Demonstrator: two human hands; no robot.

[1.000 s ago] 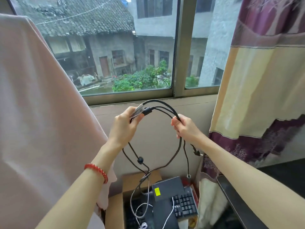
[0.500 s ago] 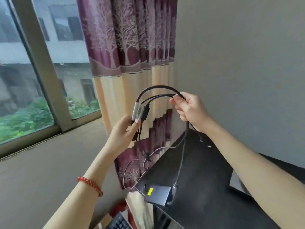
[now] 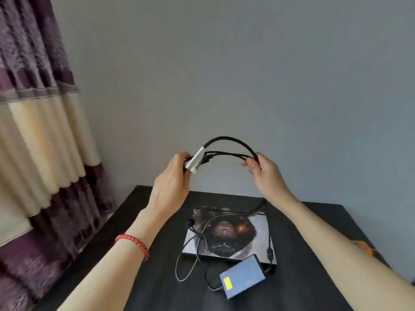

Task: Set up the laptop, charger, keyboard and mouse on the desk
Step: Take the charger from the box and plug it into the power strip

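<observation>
Both hands hold up the black charger cable in a bundled arc above the dark desk. My left hand grips the end with a white label sleeve; my right hand pinches the other side of the loop. The cable hangs down to the charger brick, a dark block with a yellow sticker, which is low over the desk's near part. Behind the brick lies the closed laptop, its lid covered with a picture. Keyboard and mouse are out of view.
A purple and cream curtain hangs at the left of the desk. A plain grey wall stands behind it. Something orange shows at the desk's right edge.
The view has swung right from the window and the cardboard box to the desk. Both hands carried the charger cable over, and the brick now hangs low over the desk in front of the laptop.
</observation>
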